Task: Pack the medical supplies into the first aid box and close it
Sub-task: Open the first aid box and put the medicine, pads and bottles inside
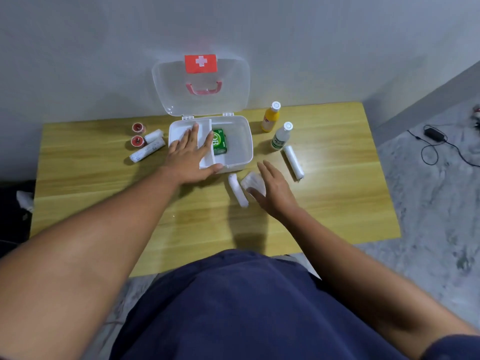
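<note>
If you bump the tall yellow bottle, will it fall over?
Probably yes. The yellow bottle stands upright on the table, tall and narrow with a small base, so a sideways push would likely tip it. It looks round, so once down it might roll. Its white cap appears on, so it likely wouldn't spill.

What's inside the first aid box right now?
Inside the first aid box: a green packet beside a white inner tray. The left hand lies flat over the tray, hiding whatever is beneath it.
</note>
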